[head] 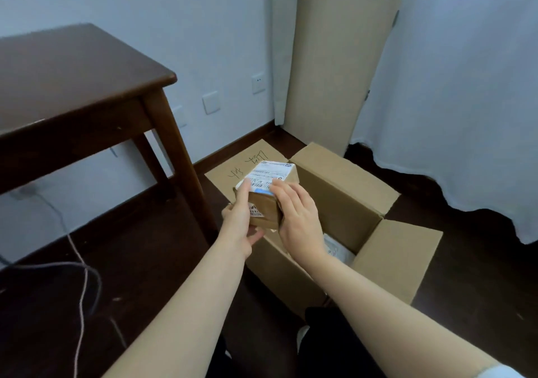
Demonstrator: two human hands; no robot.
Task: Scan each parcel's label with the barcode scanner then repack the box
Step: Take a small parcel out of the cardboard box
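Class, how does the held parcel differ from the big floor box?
The parcel is small, closed and held; the box is large, open and on the floor. The parcel bears a printed label; the box's flap shows handwriting. Both are brown cardboard.

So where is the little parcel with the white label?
In the head view's middle, the parcel is held between the left hand and right hand, above the open cardboard box, right of the table.
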